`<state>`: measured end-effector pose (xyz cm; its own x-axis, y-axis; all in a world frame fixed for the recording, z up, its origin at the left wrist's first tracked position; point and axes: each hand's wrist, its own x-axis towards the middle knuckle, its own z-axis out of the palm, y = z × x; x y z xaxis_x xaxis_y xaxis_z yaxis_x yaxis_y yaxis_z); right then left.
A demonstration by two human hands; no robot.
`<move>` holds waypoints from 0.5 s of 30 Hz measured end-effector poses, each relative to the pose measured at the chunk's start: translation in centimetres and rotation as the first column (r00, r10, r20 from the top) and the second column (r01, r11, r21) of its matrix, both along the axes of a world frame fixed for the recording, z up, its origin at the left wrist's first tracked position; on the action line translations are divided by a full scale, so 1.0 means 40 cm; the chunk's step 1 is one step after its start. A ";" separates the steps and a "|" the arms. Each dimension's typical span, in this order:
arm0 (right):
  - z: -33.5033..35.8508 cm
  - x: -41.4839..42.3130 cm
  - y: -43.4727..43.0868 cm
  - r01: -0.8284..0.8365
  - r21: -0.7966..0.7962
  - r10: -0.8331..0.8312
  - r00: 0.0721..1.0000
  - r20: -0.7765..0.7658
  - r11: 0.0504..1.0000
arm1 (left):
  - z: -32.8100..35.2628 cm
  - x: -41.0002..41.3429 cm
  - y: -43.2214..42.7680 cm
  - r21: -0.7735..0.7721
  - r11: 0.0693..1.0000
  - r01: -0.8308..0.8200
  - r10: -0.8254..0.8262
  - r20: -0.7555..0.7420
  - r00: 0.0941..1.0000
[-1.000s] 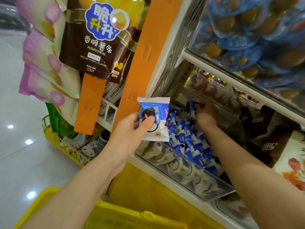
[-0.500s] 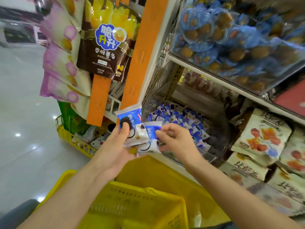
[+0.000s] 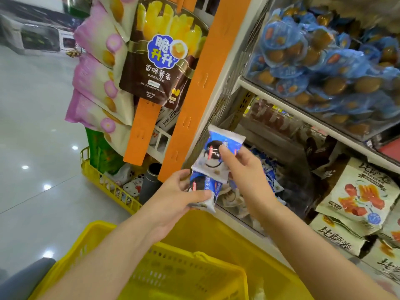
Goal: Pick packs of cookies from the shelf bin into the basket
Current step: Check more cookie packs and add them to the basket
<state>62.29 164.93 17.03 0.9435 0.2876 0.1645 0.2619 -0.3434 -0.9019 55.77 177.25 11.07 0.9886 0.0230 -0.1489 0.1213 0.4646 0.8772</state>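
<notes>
Right now both hands are raised over the near rim of the yellow basket (image 3: 93, 230), just in front of the clear shelf bin (image 3: 244, 215). The left hand (image 3: 173, 198) has its fingers (image 3: 181, 173) clamped round a blue-and-white cookie pack (image 3: 203, 187), thumb across the front. The right hand (image 3: 249, 169) pinches a second pack (image 3: 225, 139) upright, thumb on its face, its lower edge overlapping the first pack. More of these packs (image 3: 270, 176) lie heaped in the bin behind the hands. A brown bag of potato sticks (image 3: 158, 68) hangs at the shelf's left end.
</notes>
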 end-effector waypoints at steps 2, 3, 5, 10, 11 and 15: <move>0.013 0.059 -0.022 0.134 0.041 -0.136 0.990 0.039 0.990 | 0.007 0.013 -0.001 0.055 0.998 -0.006 0.006 0.007 1.000; 0.016 0.102 -0.034 0.218 0.018 -0.219 0.974 0.056 0.976 | 0.010 0.019 -0.002 0.073 0.997 -0.003 0.002 0.015 1.000; 0.010 0.211 -0.061 0.372 -0.091 -0.372 0.928 0.018 0.924 | 0.014 0.031 -0.003 0.080 0.997 -0.009 0.006 0.030 1.000; -0.036 0.429 -0.104 0.483 -0.390 -0.544 0.837 -0.055 0.784 | 0.015 0.072 0.005 0.094 0.994 -0.050 0.045 0.052 0.998; -0.040 0.453 -0.107 0.516 -0.394 -0.550 0.835 0.031 0.761 | 0.015 0.080 0.007 0.100 0.994 -0.051 0.046 0.053 0.998; -0.057 0.514 -0.108 0.540 -0.395 -0.508 0.840 0.193 0.743 | 0.021 0.111 0.009 0.133 0.990 -0.042 0.034 0.058 0.998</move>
